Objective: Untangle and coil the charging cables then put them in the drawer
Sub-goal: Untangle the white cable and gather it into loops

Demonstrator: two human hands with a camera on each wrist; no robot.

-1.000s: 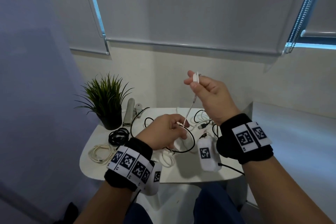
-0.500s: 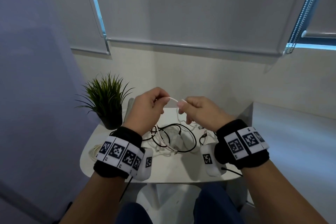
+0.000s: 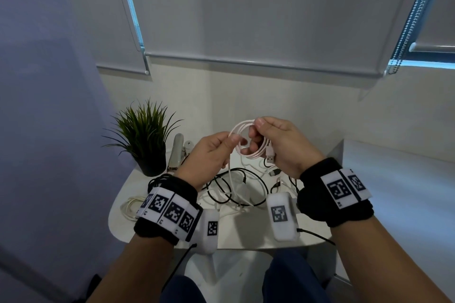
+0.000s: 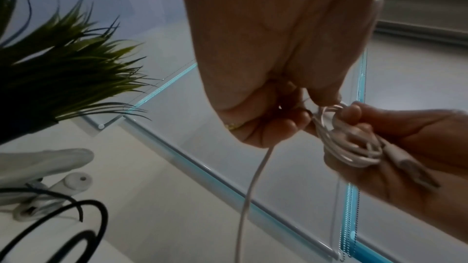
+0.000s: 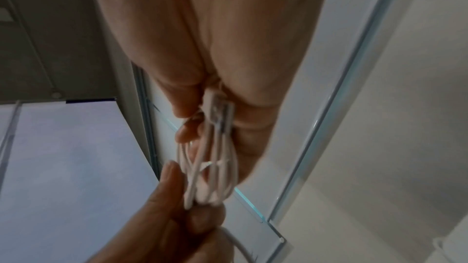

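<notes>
Your right hand (image 3: 278,142) grips the white cable (image 3: 246,140) coil above the table (image 3: 246,236); your left hand (image 3: 211,155) pinches its tail. Loops may spring open (grip looks loose), or the tail could snag the black cable (image 3: 221,189).

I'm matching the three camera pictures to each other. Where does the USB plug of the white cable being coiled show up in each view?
Head: USB plug hangs below the right hand, centre.
Left wrist: plug at right, against the right palm.
Right wrist: plug centre, under the fingers.
Shared landmark: white cable coil.
</notes>
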